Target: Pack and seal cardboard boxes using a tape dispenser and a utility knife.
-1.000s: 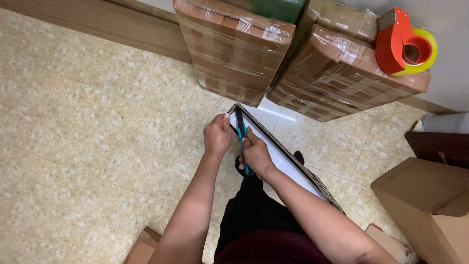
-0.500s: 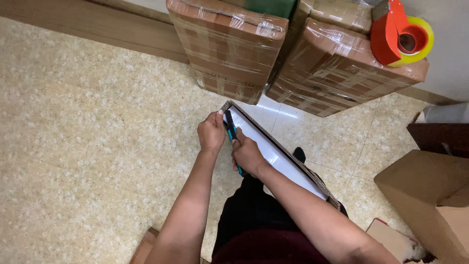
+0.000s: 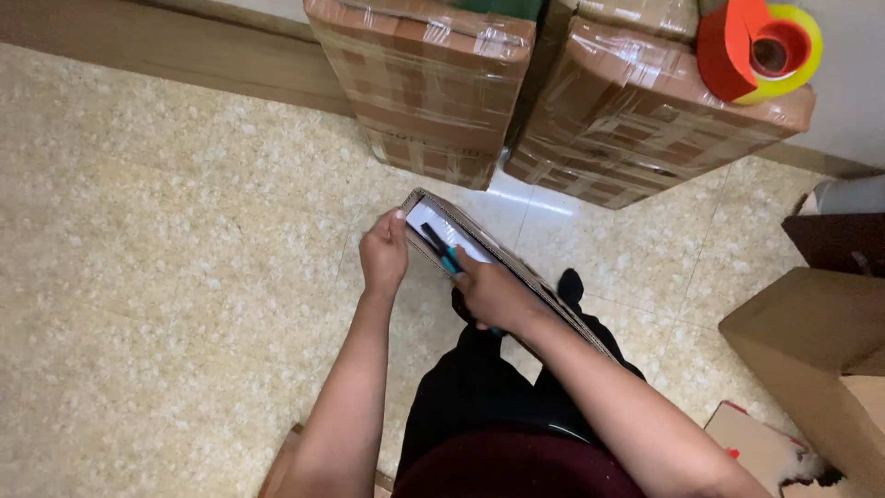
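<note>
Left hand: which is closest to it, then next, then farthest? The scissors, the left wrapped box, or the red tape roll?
From the left hand:
1. Scissors, just right of it, held by the right hand.
2. Left wrapped box, above it by the wall.
3. Red tape roll, far top right.

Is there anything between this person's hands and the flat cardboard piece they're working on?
Nothing visible does. The left hand already grips the near corner of the flat cardboard piece, and the right hand rests against it, holding a teal-handled tool laid over its white face. The taped boxes stand apart, behind.
</note>
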